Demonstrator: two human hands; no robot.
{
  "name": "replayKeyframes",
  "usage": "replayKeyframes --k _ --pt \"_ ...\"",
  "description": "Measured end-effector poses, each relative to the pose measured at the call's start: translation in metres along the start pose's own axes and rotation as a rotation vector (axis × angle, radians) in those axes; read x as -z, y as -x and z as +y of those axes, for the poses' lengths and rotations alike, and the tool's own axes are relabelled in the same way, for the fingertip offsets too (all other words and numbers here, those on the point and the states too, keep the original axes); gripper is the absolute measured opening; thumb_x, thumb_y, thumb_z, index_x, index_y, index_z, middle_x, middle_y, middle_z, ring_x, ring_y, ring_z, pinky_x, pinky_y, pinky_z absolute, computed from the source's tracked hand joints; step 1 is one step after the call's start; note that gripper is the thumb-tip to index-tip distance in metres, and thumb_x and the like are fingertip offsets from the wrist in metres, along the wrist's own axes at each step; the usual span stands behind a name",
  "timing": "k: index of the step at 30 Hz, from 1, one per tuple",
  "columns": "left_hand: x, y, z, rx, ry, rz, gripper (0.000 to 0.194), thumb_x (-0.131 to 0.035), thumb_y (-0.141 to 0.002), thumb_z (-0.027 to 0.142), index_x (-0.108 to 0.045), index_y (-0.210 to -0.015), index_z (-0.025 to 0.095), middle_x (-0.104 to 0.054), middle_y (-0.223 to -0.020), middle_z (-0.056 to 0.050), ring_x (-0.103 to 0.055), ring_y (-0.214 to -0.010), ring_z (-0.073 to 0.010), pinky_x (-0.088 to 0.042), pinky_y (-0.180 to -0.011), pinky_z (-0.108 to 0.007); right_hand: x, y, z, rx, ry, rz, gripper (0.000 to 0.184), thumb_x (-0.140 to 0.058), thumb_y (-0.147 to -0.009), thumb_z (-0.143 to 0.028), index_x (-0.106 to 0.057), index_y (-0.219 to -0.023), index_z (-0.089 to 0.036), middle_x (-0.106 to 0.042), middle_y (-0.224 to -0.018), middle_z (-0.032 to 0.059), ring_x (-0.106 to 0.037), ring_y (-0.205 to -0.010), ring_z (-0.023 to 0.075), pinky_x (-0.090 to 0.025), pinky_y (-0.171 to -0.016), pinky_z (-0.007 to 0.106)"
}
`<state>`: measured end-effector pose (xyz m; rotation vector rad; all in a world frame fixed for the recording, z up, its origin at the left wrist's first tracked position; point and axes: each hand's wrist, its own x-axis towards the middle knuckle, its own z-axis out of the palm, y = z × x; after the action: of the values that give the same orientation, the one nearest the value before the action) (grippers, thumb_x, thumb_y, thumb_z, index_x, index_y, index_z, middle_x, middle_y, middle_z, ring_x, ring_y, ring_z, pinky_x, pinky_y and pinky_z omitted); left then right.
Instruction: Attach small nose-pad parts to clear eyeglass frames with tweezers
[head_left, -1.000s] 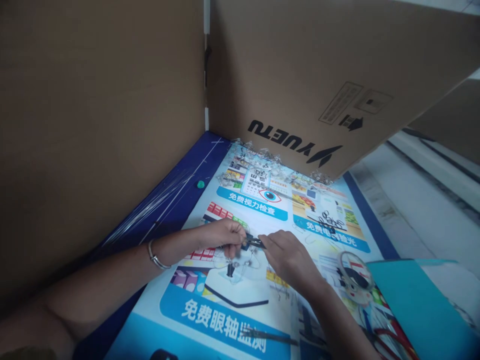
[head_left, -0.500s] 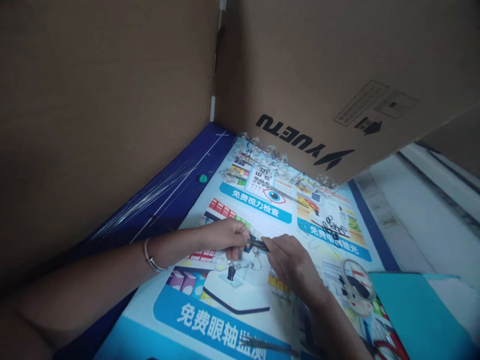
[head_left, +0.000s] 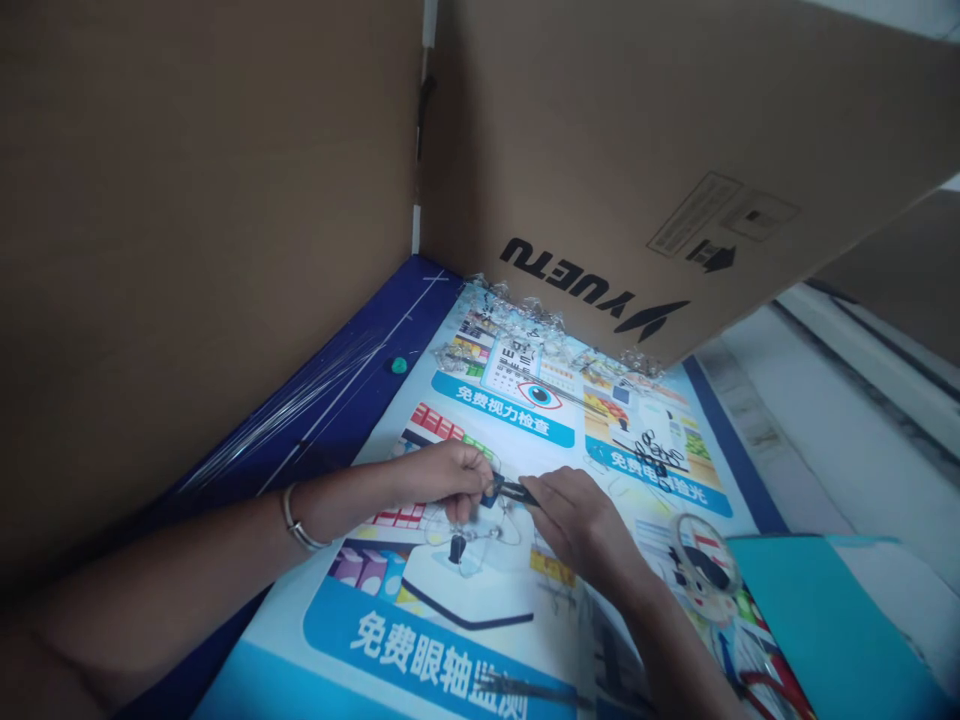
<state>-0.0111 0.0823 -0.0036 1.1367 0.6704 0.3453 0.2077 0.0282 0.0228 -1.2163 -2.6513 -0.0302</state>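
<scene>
While I watch from afar through the head camera, I take the printed poster (head_left: 259, 672) as my landmark. On its near end I see a slim dark bundle (head_left: 536, 690); toward its near right lies a red-handled thing (head_left: 772, 683), partly cut off, with a turquoise folder (head_left: 832, 620) along its right side. Over the poster's middle, my left hand (head_left: 450, 475) pinches a thin wire piece (head_left: 496, 533), whose loops hang above the print. My right hand (head_left: 581, 515) is wrapped around dark pliers (head_left: 517, 490), their tips at the left fingertips; I cannot tell whether they bite the wire. On the poster's right part lie a clear ring (head_left: 677, 550) and, farther along, black loops (head_left: 656, 450). Left of the poster are long shiny wires (head_left: 289, 415) and a green lump (head_left: 399, 366). Wiry clear pieces (head_left: 529, 318) crowd its far end, against a cardboard panel (head_left: 600, 130).
</scene>
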Motion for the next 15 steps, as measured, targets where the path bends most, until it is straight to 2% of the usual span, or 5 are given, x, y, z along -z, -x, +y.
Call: replayKeyframes --k 7,15 --pt "0.002 0.001 0.004 0.000 0.051 -0.003 0.019 -0.060 -0.069 0.030 -0.056 -0.071 0.012 -0.055 -0.051 0.002 -0.054 -0.038 -0.0084 -0.040 -0.037 -0.016 0.015 0.007 0.017 -0.028 -0.021 -0.005 0.024 -0.042 -0.087 -0.026 -0.056 -0.105 -0.018 -0.060 -0.089 0.0073 -0.052 -0.082 0.0171 -0.038 -0.074 0.032" --pt "0.003 0.001 0.003 0.025 0.032 -0.038 0.022 -0.061 -0.069 0.033 -0.056 -0.074 0.012 -0.056 -0.054 0.001 -0.054 -0.040 -0.0084 -0.041 -0.039 -0.017 0.008 0.006 0.018 -0.041 -0.023 0.019 0.023 -0.042 -0.087 -0.025 -0.057 -0.102 -0.017 -0.061 -0.087 0.0084 -0.053 -0.082 0.0177 -0.040 -0.075 0.032"
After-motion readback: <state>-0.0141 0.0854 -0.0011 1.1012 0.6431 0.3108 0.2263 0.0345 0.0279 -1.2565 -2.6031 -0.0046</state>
